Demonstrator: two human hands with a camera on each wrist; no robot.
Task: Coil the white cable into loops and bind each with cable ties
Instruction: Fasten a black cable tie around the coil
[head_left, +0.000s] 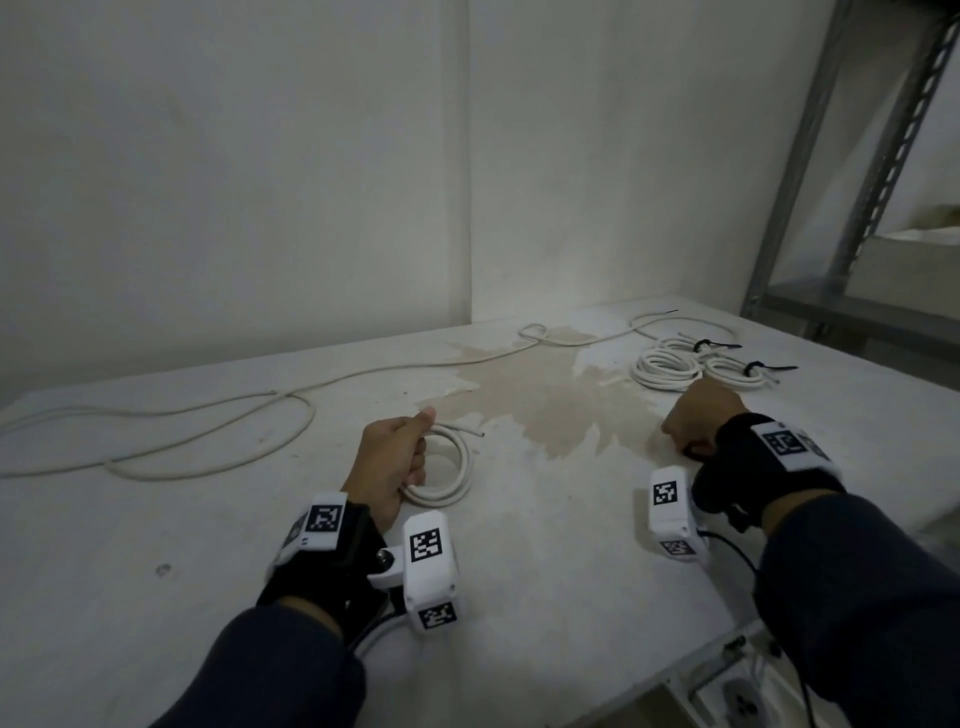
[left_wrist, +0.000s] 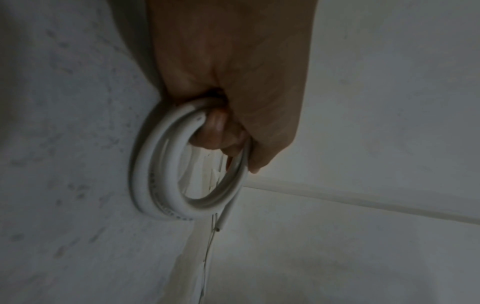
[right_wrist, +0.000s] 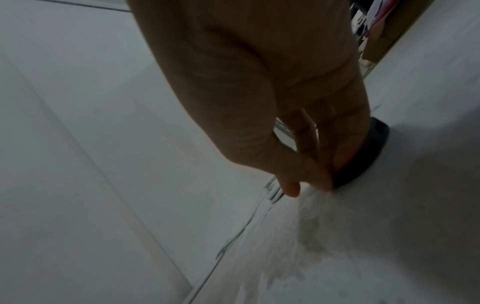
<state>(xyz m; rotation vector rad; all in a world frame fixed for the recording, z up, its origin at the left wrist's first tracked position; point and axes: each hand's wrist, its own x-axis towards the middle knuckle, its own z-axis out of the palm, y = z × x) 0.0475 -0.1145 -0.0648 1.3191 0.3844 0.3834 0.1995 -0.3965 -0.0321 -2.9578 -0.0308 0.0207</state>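
My left hand (head_left: 395, 457) grips a small coil of white cable (head_left: 452, 467) that lies on the table in front of me. In the left wrist view the fingers (left_wrist: 215, 131) curl through the coil (left_wrist: 161, 174), and a short cable end (left_wrist: 223, 216) sticks out past it. Loose white cable (head_left: 208, 415) trails over the table's left and back. Two bound coils (head_left: 670, 366) with black ties (head_left: 753, 368) lie at the back right. My right hand (head_left: 696, 415) is just in front of them, fingertips (right_wrist: 322, 181) bunched on a black object (right_wrist: 363, 156) on the table.
A pale brown stain (head_left: 561, 405) spreads across the white table (head_left: 156, 545) between my hands. Walls close off the back and left. A grey metal rack (head_left: 857, 208) stands at the right. The table's front right edge (head_left: 701, 660) is near my right forearm.
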